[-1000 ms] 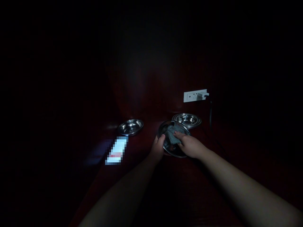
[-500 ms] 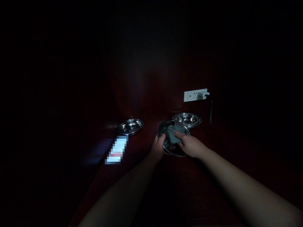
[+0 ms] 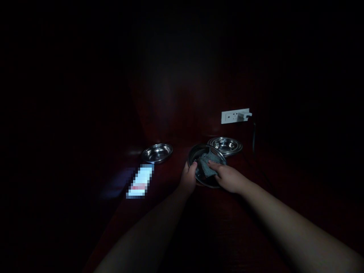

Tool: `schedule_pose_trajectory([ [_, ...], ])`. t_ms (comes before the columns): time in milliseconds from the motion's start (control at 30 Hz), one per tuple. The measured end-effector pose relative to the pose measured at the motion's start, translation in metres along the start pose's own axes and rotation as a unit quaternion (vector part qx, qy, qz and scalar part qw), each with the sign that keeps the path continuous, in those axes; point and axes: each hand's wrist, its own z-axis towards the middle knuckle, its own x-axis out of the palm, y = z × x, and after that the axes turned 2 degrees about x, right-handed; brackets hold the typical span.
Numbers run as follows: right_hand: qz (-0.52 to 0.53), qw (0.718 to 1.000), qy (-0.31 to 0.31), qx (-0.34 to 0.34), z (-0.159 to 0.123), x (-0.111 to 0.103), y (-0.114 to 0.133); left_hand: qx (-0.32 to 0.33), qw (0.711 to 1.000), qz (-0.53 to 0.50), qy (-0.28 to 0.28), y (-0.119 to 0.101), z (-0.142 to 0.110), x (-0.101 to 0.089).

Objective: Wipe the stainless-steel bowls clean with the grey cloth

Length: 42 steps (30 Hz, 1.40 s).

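Note:
My left hand (image 3: 189,179) grips the left rim of a shiny metal bowl (image 3: 198,152), its thumb over the edge and the other fingers hidden beneath. The bowl is tilted, its inside turned toward me. A grey-green cloth (image 3: 209,162) lies bunched inside it. My right hand (image 3: 229,177) is closed on the cloth, pressing it against the inner surface. Just behind the held bowl rests a stack of metal bowls (image 3: 227,146), partly covered by it.
Another metal bowl (image 3: 157,153) sits to the left on the dark red surface (image 3: 227,223). Before it lies a bright, pixelated screen (image 3: 140,182). A white socket plate (image 3: 231,116) with a plugged-in adapter (image 3: 244,115) is on the back wall, a cable (image 3: 254,138) hanging beside it. Surroundings are very dark.
My right hand and the cloth have shifted slightly left and down inside the bowl. The held bowl has moved slightly left with my left hand.

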Motion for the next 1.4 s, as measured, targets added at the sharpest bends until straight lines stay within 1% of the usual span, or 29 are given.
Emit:
schedule_pose_trajectory([
  [200,0.047,0.998,0.027,-0.037,-0.003,-0.006,0.006,0.007,0.999,0.01,-0.03,-0.003,0.002,-0.003],
  [367,0.098,0.99,0.065,-0.075,-0.005,-0.012,0.01,0.036,0.998,0.016,-0.041,0.002,0.007,-0.005],
  [500,0.148,0.983,0.055,-0.094,-0.005,-0.013,0.012,0.052,0.997,0.025,-0.042,0.008,0.012,-0.007],
  [633,0.171,0.979,0.04,-0.103,-0.004,-0.01,0.012,0.072,0.996,0.035,-0.047,0.009,0.014,-0.006],
  [700,0.178,0.978,0.043,-0.103,-0.003,-0.008,0.013,0.066,0.996,0.039,-0.046,0.008,0.013,-0.005],
  [800,0.18,0.977,0.051,-0.104,-0.003,-0.006,0.014,0.049,0.996,0.051,-0.045,0.006,0.013,-0.005],
  [1000,0.171,0.978,0.055,-0.106,-0.003,-0.005,0.014,0.074,0.993,0.07,-0.06,0.009,0.015,-0.006],
  [1233,0.167,0.98,0.055,-0.092,-0.003,-0.004,0.014,0.053,0.996,0.061,-0.048,0.007,0.014,-0.006],
  [1400,0.141,0.985,0.044,-0.086,-0.002,-0.002,0.012,0.029,0.997,0.052,-0.046,0.004,0.013,-0.005],
])
